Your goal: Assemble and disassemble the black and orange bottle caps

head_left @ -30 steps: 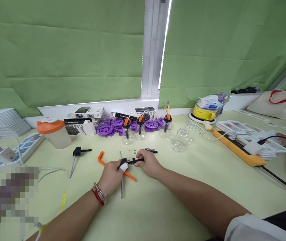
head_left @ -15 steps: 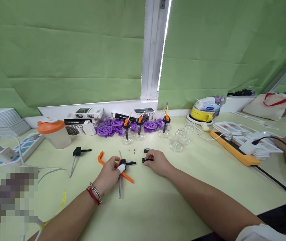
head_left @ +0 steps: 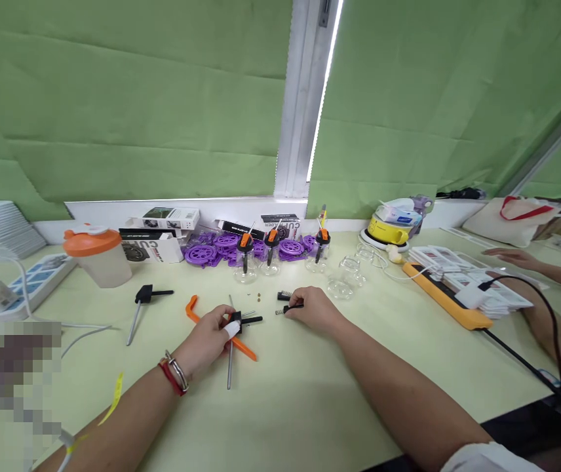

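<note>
My left hand [head_left: 214, 331] is closed around a black plastic block [head_left: 236, 322] with a metal rod [head_left: 230, 367] through it and a black stem pointing right. An orange curved handle [head_left: 244, 347] lies under that hand, its other end showing on the left. Between the fingertips of my right hand [head_left: 312, 308] is a small black part [head_left: 291, 308], with a coil spring [head_left: 280, 313] at its left end. Just behind it lies another black part with a spring [head_left: 285, 295]. Tiny brass pieces [head_left: 259, 298] sit between the hands.
A second black block with a rod [head_left: 145, 294] lies left. Behind stand glass jars with black and orange tops [head_left: 270, 255], purple plastic parts [head_left: 200, 254], boxes [head_left: 155, 248] and an orange-lidded shaker [head_left: 96, 252]. An orange power strip [head_left: 447, 301] and another person's hand [head_left: 514, 257] are right.
The view has shifted slightly. At my right fingertips, the small black part sits differently, and a spring now shows at its left end. A co-worker's hand now reaches in at right.
</note>
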The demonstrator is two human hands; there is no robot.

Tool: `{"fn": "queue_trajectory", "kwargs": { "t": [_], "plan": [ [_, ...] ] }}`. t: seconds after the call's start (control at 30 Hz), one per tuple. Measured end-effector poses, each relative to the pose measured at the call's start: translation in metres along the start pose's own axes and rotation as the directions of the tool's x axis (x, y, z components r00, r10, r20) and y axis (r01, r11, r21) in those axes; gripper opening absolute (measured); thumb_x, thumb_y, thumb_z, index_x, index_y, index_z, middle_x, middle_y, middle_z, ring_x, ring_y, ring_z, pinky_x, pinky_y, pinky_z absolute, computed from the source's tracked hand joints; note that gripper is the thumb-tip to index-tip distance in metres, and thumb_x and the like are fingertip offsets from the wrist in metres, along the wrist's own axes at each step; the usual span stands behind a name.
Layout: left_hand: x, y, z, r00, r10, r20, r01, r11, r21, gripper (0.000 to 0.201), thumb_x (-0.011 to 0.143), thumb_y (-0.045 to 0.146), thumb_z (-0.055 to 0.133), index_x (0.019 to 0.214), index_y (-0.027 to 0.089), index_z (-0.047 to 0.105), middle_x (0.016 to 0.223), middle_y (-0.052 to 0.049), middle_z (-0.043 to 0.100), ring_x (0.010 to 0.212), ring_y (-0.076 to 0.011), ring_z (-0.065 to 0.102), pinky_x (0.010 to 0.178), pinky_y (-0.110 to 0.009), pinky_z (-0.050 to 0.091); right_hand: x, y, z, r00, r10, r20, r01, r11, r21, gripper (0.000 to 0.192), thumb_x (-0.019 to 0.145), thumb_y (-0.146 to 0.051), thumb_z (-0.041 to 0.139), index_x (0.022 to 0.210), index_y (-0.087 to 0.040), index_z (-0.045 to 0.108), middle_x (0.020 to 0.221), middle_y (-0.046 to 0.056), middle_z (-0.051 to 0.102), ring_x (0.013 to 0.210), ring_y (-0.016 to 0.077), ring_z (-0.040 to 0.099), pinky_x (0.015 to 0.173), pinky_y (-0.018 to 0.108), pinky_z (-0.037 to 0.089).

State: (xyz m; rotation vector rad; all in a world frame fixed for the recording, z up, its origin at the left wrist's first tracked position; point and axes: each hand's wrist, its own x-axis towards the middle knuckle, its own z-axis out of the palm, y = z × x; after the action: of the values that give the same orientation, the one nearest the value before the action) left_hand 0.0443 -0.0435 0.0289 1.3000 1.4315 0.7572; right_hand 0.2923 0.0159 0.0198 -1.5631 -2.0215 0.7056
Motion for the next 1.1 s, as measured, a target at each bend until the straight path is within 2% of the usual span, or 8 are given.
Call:
{"fn": "queue_trajectory", "kwargs": {
  "t": [0.23,0.47,0.57,0.67,0.73,0.8,0.9,1.1],
  "plan": [
    [0.003,-0.003,-0.003,0.999,0.003,0.038,-0.005,0.998,0.062,0.041,0.067,0.049,0.062,0.095,0.021,0.050,0.067,0.005,0.048,0.051,-0.0107,0.045,0.047,-0.024,0.037,-0.002,0.001,-0.006,1.000,-0.020,0.003,0.020,1.000,-0.004,0.008,0.067,-0.028,0.071,0.070,-0.021,0.068,0.073,0.001,0.066,0.067,0.0163,0.057,0.058,0.026,0.038],
    [0.003,-0.004,-0.005,0.997,0.004,0.074,-0.012,0.994,0.104,0.044,0.069,0.053,0.060,0.098,0.022,0.048,0.070,0.005,0.046,0.052,-0.0100,0.039,0.045,-0.023,0.037,-0.004,-0.002,0.004,1.000,-0.026,0.013,0.027,0.993,-0.111,0.006,0.068,-0.023,0.071,0.069,-0.021,0.066,0.072,0.002,0.064,0.065,0.0165,0.054,0.056,0.026,0.033],
    [0.004,-0.004,-0.005,0.998,0.003,0.070,-0.011,0.993,0.119,0.043,0.070,0.053,0.058,0.098,0.022,0.048,0.070,0.005,0.045,0.053,-0.0103,0.040,0.046,-0.023,0.037,-0.004,-0.004,0.007,0.997,-0.077,0.010,0.077,0.978,-0.193,0.003,0.070,-0.021,0.070,0.072,-0.021,0.067,0.076,0.003,0.065,0.074,0.0198,0.055,0.061,0.028,0.035],
    [0.004,-0.004,-0.005,0.997,0.007,0.071,-0.016,0.992,0.125,0.043,0.071,0.054,0.058,0.097,0.022,0.048,0.070,0.005,0.045,0.053,-0.0102,0.040,0.045,-0.023,0.037,-0.002,-0.007,0.010,0.983,-0.182,0.015,0.180,0.951,-0.253,0.012,0.073,-0.022,0.069,0.084,-0.020,0.069,0.090,0.007,0.064,0.089,0.0240,0.054,0.072,0.032,0.038],
    [0.004,-0.005,-0.005,0.997,0.011,0.072,-0.020,0.992,0.125,0.043,0.070,0.054,0.058,0.097,0.021,0.048,0.070,0.005,0.045,0.053,-0.0103,0.040,0.045,-0.023,0.037,-0.001,-0.011,0.013,0.970,-0.241,0.036,0.241,0.928,-0.284,0.016,0.075,-0.024,0.068,0.091,-0.020,0.070,0.094,0.008,0.063,0.092,0.0246,0.054,0.076,0.033,0.039],
    [0.005,-0.006,-0.006,0.997,0.018,0.073,-0.027,0.992,0.125,0.043,0.070,0.053,0.059,0.098,0.021,0.049,0.071,0.004,0.046,0.054,-0.0107,0.041,0.045,-0.023,0.037,0.002,-0.015,0.017,0.959,-0.271,0.077,0.282,0.903,-0.323,0.013,0.078,-0.024,0.065,0.088,-0.019,0.072,0.092,0.009,0.062,0.091,0.0239,0.053,0.077,0.033,0.039],
    [0.006,-0.008,-0.006,0.997,0.028,0.076,-0.037,0.992,0.124,0.040,0.072,0.051,0.057,0.099,0.021,0.049,0.072,0.004,0.047,0.054,-0.0109,0.041,0.045,-0.023,0.037,0.006,-0.020,0.023,0.949,-0.278,0.146,0.313,0.875,-0.370,0.013,0.082,-0.019,0.059,0.080,-0.018,0.072,0.088,0.008,0.062,0.090,0.0218,0.053,0.078,0.032,0.038],
    [0.009,-0.011,-0.006,0.997,0.036,0.074,-0.046,0.990,0.135,0.036,0.073,0.048,0.056,0.098,0.022,0.049,0.070,0.004,0.047,0.053,-0.0111,0.040,0.044,-0.023,0.036,0.015,-0.027,0.025,0.936,-0.275,0.222,0.346,0.837,-0.424,0.014,0.081,-0.017,0.057,0.079,-0.018,0.072,0.090,0.006,0.065,0.089,0.0188,0.052,0.078,0.029,0.037]
  ]
}}
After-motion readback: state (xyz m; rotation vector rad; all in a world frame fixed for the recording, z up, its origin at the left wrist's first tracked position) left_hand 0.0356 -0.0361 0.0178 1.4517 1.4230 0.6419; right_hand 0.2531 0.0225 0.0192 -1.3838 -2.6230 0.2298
